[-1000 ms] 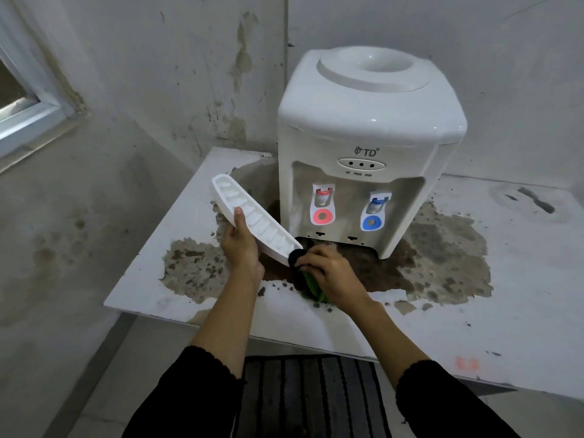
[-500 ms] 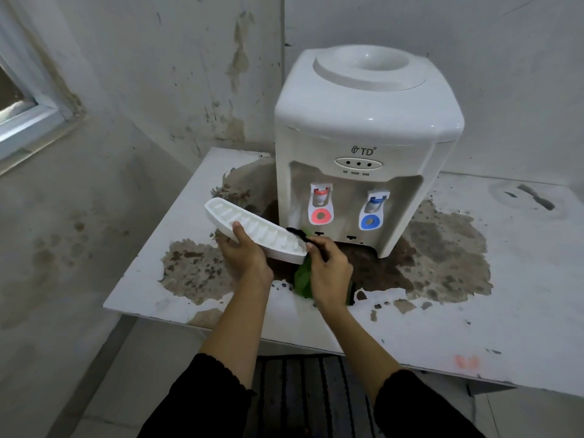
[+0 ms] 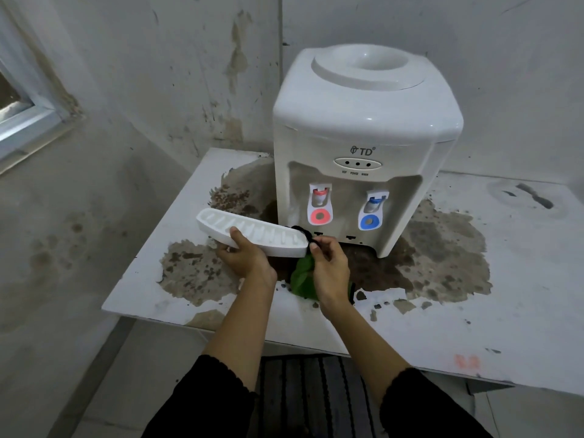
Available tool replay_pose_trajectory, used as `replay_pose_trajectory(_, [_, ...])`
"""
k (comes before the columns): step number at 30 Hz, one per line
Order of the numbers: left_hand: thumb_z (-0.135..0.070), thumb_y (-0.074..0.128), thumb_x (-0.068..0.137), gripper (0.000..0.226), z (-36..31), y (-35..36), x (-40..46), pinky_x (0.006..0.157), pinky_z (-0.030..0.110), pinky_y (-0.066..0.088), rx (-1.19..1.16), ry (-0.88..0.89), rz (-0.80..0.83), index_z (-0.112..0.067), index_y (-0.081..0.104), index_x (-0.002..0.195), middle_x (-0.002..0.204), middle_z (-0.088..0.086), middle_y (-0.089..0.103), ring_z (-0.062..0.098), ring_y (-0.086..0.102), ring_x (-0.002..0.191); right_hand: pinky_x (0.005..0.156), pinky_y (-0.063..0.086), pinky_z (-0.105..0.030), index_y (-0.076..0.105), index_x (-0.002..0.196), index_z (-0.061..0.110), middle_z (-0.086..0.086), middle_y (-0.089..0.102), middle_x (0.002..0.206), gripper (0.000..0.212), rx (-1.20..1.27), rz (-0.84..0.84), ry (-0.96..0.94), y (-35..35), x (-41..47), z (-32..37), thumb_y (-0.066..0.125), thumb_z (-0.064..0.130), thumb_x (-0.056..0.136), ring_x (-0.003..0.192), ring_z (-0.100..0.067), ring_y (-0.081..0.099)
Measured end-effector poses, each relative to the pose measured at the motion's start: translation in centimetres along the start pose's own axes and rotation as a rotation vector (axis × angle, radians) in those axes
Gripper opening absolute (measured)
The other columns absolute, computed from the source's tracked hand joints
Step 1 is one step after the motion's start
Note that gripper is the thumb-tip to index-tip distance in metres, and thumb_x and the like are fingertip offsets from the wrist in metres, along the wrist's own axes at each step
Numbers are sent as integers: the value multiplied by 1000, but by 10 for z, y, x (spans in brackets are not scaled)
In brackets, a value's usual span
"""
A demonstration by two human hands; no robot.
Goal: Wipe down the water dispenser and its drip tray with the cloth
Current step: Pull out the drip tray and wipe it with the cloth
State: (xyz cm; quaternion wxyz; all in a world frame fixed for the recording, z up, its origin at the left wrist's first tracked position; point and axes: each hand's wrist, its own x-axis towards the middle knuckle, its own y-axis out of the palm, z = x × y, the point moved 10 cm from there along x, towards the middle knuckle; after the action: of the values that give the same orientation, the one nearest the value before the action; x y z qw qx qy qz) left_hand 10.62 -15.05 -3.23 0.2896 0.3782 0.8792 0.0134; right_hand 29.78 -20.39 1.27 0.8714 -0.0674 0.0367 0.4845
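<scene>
Stained table [image 3: 521,295]: left hand [image 3: 245,259] holds empty drip tray [image 3: 252,237].

This looks like a bare utility corner of a home, though little of the room shows. Beyond the hands, a tabletop water dispenser [image 3: 363,147] stands on a white table [image 3: 521,279] with peeling, stained paint. Behind it are blotched plaster walls [image 3: 189,74]; far left of the hands, a window frame [image 3: 28,121].
</scene>
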Motion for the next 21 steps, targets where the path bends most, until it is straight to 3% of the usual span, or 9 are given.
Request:
replay_pose_trajectory(4, [-36, 53, 92, 44, 1, -3, 7, 89, 45, 53, -38, 3, 3, -16, 38, 128, 124, 8, 55, 23, 59, 102, 89, 47, -25, 60, 96, 18, 17, 57, 89, 8, -7, 56, -6, 3, -15, -12, 55, 13, 92, 86, 2, 53])
replay_pose_trajectory(8, [-31, 53, 93, 50, 3, 3, 0, 85, 41, 54, -93, -9, 96, -17, 31, 135, 130, 9, 51, 20, 57, 102, 90, 46, -38, 50, 98, 17, 6, 54, 88, 6, 118, -120, 195, -13, -2, -27, 44, 19, 97, 87, -14, 53])
replay_pose_trajectory(12, [-25, 51, 95, 57, 10, 21, -16, 85, 38, 52, -57, -47, 280, -22, 19, 142, 135, 8, 46, 19, 54, 106, 89, 44, -32, 43, 100, 17, 5, 51, 90, 20, 110, -69, 243, -5, 12, -25, 50, 34, 94, 90, -14, 50])
replay_pose_trajectory(15, [-21, 52, 94, 60, 16, 28, -18, 85, 41, 50, -40, -104, 365, -25, 15, 141, 134, 8, 47, 24, 54, 115, 91, 41, -30, 39, 104, 18, 1, 47, 105, 25, 105, -79, 294, -10, 17, -32, 58, 27, 90, 98, -16, 48])
replay_pose_trajectory(18, [-16, 56, 91, 66, 19, 31, -11, 76, 38, 54, 14, -165, 493, -27, 15, 142, 135, 10, 49, 28, 56, 116, 95, 46, -36, 37, 111, 19, -3, 45, 110, 29, 303, -49, 420, -12, 18, -49, 57, 21, 90, 100, -19, 48])
replay_pose_trajectory(21, [-11, 61, 87, 66, 13, 27, -5, 69, 34, 57, 155, -185, 599, -19, 27, 142, 133, 12, 52, 28, 57, 110, 90, 49, -36, 38, 113, 19, -3, 46, 108, 28, 370, -42, 447, -20, 20, -51, 56, 19, 91, 100, -20, 49])
